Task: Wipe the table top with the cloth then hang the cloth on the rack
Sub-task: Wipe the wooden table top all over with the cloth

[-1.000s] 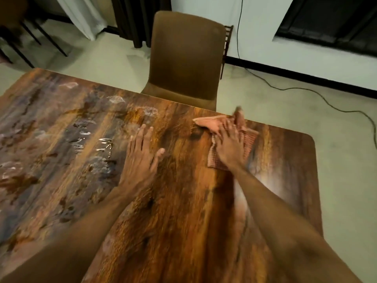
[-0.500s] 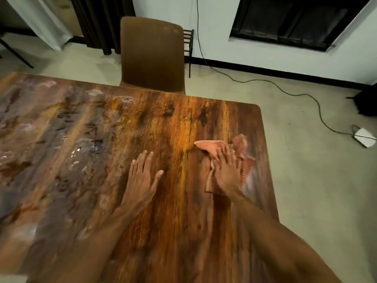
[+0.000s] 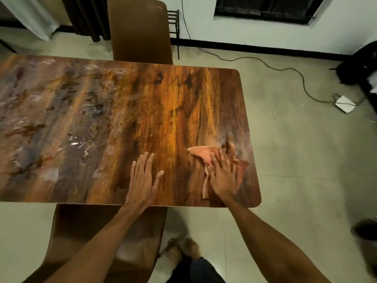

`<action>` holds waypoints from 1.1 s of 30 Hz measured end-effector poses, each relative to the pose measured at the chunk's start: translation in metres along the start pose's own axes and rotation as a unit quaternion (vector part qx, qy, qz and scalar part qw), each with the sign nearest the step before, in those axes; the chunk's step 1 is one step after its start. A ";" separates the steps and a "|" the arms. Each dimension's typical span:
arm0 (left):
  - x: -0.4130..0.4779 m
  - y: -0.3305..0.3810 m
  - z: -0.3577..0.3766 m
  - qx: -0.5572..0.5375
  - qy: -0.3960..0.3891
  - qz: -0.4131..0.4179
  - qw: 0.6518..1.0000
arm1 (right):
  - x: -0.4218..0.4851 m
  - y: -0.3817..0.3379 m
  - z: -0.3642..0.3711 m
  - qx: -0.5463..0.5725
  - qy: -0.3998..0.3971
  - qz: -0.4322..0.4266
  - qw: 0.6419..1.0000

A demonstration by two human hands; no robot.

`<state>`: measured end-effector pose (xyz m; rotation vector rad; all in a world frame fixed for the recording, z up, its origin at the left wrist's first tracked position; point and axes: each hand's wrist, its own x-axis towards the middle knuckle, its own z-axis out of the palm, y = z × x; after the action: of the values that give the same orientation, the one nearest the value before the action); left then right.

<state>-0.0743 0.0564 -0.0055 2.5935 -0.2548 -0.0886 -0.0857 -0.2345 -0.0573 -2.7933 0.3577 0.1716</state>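
A brown chair (image 3: 140, 31) is standing at the 12 o'clock side of the scene, its backrest facing the camera. A second brown chair (image 3: 85, 227) is sitting at 6 o'clock, partly tucked in. A black cable (image 3: 289, 68) is running across the pale tiled floor (image 3: 295, 160) from 12 o'clock toward 3 o'clock, ending near a white box (image 3: 345, 103). A dark window (image 3: 265, 7) is showing at 1 o'clock. A dark bag (image 3: 359, 66) is lying at 3 o'clock.
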 end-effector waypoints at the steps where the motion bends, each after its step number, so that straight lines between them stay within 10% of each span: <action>1: -0.007 0.002 0.002 0.002 0.001 0.002 1.000 | -0.004 0.011 0.000 0.004 0.007 0.046 0.999; 8: -0.046 0.020 0.016 0.031 -0.024 0.024 0.999 | -0.060 -0.043 0.031 0.011 -0.051 -0.188 0.981; 15: -0.071 0.019 -0.006 0.024 -0.022 0.006 0.999 | -0.058 0.007 0.014 0.024 0.027 0.026 0.999; 23: -0.084 -0.048 -0.061 0.079 -0.037 -0.014 0.996 | -0.066 -0.150 0.066 0.018 -0.132 -0.316 0.939; 29: -0.082 -0.147 -0.124 0.103 -0.011 -0.001 0.995 | -0.051 -0.183 0.081 0.016 0.010 -0.061 0.998; 33: -0.089 -0.233 -0.164 0.052 -0.004 -0.009 0.999 | -0.073 -0.310 0.123 0.012 -0.001 -0.085 0.996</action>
<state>-0.1052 0.3524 0.0168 2.6991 -0.2433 -0.0937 -0.0838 0.1064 -0.0692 -2.7834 0.1191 0.1286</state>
